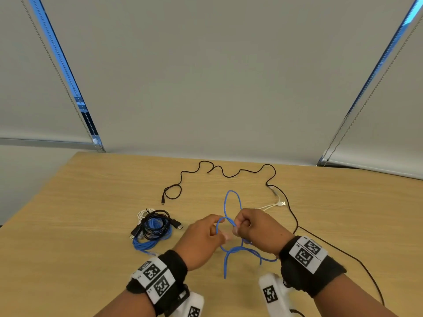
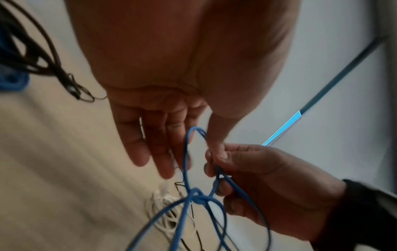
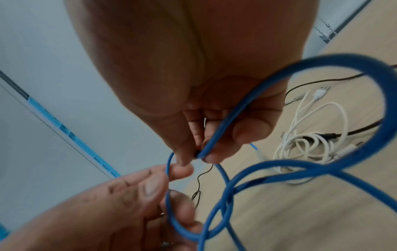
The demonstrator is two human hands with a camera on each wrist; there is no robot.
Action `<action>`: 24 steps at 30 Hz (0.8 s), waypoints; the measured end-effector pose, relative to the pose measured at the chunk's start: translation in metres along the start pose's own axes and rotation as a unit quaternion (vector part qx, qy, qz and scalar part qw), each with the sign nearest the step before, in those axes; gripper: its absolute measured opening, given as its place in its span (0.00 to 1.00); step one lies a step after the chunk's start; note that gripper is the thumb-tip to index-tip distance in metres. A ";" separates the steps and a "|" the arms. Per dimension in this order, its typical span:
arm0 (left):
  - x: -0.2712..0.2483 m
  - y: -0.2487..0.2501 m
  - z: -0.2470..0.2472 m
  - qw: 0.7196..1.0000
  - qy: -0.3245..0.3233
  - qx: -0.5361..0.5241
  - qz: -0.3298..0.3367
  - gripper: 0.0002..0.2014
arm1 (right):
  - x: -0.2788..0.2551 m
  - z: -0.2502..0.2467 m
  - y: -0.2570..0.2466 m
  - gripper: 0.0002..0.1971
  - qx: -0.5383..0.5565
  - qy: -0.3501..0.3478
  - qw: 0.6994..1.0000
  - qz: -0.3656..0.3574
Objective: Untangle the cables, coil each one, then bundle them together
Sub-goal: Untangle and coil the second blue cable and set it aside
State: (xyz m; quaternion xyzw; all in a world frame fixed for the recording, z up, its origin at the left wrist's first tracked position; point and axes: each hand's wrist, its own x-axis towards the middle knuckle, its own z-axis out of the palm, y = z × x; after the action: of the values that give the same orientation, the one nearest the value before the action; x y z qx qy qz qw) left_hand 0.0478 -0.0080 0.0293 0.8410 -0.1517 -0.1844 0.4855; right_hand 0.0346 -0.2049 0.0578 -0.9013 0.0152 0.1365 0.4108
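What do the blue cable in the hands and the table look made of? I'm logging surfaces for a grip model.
Blue cable: probably a smooth matte plastic or rubber jacket; it bends in soft loops without kinks. Table: looks like light wood or wood-look laminate; grain lines show, dull sheen. Which one, the pictures leave open.

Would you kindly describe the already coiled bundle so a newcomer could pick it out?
On the wooden table, look left of the left hand. The coiled bundle lies there as one compact heap of black, blue and white loops, unlike the loose black cable trailing behind it.
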 end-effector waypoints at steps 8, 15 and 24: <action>0.015 0.018 -0.010 0.954 0.084 -0.286 -0.045 0.08 | -0.006 -0.008 -0.008 0.05 0.088 -0.005 0.996 -0.007; 0.027 0.028 -0.023 0.955 0.138 -0.261 -0.026 0.10 | -0.006 -0.015 -0.008 0.09 0.141 0.013 0.989 -0.046; 0.042 0.033 -0.034 0.962 0.191 -0.195 0.009 0.03 | -0.010 -0.032 0.002 0.13 0.355 -0.007 0.934 -0.036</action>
State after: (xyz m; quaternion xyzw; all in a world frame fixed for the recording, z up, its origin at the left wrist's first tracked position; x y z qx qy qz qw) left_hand 0.0981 -0.0168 0.0667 0.7480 -0.0249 -0.0423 0.6619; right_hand 0.0320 -0.2309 0.0791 -0.6955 0.0268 0.1139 0.7089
